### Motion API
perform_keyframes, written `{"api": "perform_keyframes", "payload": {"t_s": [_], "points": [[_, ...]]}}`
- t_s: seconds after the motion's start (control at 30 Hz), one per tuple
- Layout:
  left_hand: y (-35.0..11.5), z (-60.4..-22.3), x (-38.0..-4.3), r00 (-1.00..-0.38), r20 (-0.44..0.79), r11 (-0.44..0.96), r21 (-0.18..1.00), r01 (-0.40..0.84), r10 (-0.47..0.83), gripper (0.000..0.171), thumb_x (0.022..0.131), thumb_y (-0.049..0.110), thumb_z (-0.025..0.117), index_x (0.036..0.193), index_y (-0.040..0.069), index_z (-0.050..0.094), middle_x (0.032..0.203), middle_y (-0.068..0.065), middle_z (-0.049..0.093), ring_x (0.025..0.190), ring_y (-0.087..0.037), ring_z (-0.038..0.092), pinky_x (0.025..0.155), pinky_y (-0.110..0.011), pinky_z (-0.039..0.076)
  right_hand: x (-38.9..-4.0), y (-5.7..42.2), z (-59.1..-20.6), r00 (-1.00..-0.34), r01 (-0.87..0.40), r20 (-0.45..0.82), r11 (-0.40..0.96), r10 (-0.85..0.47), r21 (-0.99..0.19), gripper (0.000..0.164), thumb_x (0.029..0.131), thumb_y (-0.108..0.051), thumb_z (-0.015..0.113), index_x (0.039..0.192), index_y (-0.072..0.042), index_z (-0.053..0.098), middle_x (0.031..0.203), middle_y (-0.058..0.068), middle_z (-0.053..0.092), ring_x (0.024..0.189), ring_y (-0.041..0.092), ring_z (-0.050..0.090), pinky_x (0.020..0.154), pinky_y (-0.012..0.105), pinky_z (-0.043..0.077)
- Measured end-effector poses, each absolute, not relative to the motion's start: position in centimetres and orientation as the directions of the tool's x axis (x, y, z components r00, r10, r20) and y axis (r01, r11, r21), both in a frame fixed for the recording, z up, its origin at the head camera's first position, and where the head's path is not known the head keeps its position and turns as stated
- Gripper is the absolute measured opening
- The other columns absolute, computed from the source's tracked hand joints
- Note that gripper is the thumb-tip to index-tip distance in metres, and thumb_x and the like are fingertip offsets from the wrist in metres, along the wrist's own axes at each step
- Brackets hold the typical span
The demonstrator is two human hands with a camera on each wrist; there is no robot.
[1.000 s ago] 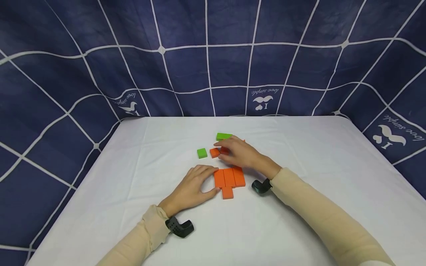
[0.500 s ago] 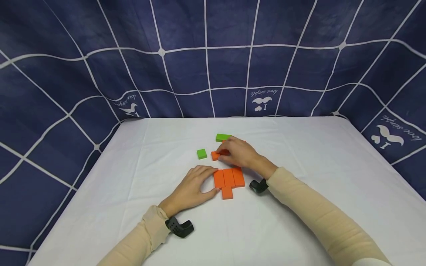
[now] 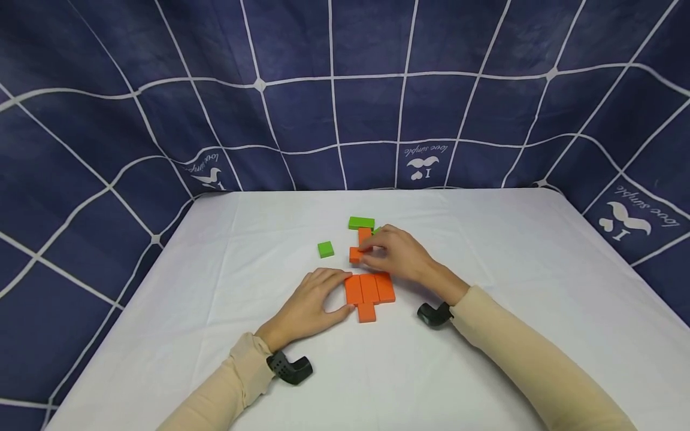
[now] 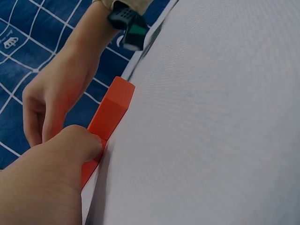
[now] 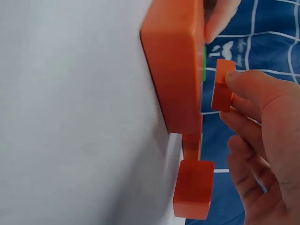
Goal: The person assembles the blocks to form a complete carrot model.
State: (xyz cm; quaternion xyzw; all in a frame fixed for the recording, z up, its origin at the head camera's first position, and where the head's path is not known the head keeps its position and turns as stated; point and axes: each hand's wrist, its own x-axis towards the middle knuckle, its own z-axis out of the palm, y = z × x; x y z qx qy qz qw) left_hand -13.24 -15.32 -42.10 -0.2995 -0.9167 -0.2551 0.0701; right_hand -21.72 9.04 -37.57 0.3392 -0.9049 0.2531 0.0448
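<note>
My left hand [image 3: 308,307] lies beside a row of flat orange blocks [image 3: 369,288], its index finger at the left block's back corner and its thumb [image 4: 89,144] at the front corner. A smaller orange block [image 3: 366,312] juts out from the row's front. Just behind the row, my right hand [image 3: 401,254] pinches a small orange block [image 5: 223,86] between thumb and fingers, raised off the table in the right wrist view. Another orange block [image 3: 365,235] lies behind it, partly covered by the fingers. Any blocks under the right hand are hidden in the head view.
A green block [image 3: 362,223] lies at the back and a green square [image 3: 326,249] to the left. Part of another green piece [image 3: 377,230] shows behind my right hand. White cloth covers the table [image 3: 259,239]; a dark blue grid curtain [image 3: 302,114] surrounds it.
My right fingers have closed on the small orange block and brought it slightly right and nearer. The orange and green blocks behind show more now. My left hand stays by the row.
</note>
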Motion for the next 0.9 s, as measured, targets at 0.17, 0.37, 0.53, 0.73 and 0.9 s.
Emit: {"api": "perform_keyframes", "payload": {"t_s": [0.17,0.37,0.53,0.73,0.9], "points": [[-15.4,-42.0,-13.5,-0.812,0.284,0.693,0.424,0.584,0.510,0.060,0.092,0.041,0.073,0.142,0.011,0.060,0.138,-0.002,0.062,0.131,-0.022,0.053,0.114,-0.046,0.040,-19.8,10.6,-37.5,-0.734,-0.670,0.314,0.570,-0.602,-0.475,0.022,0.089,-0.027,0.081,0.110,-0.020,0.081,0.103,-0.007,0.077,0.102,0.015,0.060,0.089,0.037,0.054],[-15.3,-41.8,-13.5,-0.823,0.263,0.703,0.428,0.568,0.504,0.060,0.092,0.041,0.073,0.142,0.011,0.060,0.139,-0.003,0.062,0.131,-0.022,0.052,0.114,-0.047,0.040,-17.6,12.5,-37.7,-0.717,-0.689,0.343,0.540,-0.607,-0.484,0.023,0.087,-0.028,0.084,0.109,-0.025,0.081,0.101,-0.015,0.076,0.100,0.006,0.059,0.087,0.033,0.055],[-15.2,-41.9,-13.4,-0.822,0.269,0.700,0.432,0.569,0.502,0.060,0.091,0.041,0.074,0.141,0.011,0.060,0.138,-0.002,0.062,0.131,-0.022,0.053,0.114,-0.047,0.040,-16.1,13.8,-38.0,-0.687,-0.717,0.371,0.501,-0.624,-0.485,0.025,0.085,-0.027,0.086,0.109,-0.025,0.081,0.103,-0.019,0.074,0.100,0.004,0.058,0.086,0.030,0.056],[-15.2,-42.2,-13.4,-0.817,0.284,0.698,0.425,0.577,0.502,0.059,0.091,0.040,0.075,0.141,0.012,0.061,0.137,-0.001,0.063,0.130,-0.021,0.053,0.114,-0.047,0.041,-15.0,14.6,-38.6,-0.618,-0.773,0.414,0.423,-0.668,-0.472,0.026,0.082,-0.023,0.088,0.107,-0.026,0.081,0.104,-0.021,0.074,0.102,0.003,0.057,0.088,0.024,0.054],[-15.3,-42.2,-13.4,-0.819,0.276,0.692,0.439,0.572,0.502,0.060,0.091,0.041,0.074,0.141,0.011,0.060,0.138,-0.002,0.063,0.130,-0.021,0.053,0.114,-0.047,0.040,-14.5,14.9,-39.0,-0.560,-0.812,0.411,0.376,-0.719,-0.447,0.024,0.082,-0.027,0.088,0.105,-0.030,0.080,0.106,-0.025,0.073,0.103,0.001,0.056,0.088,0.020,0.052]]}}
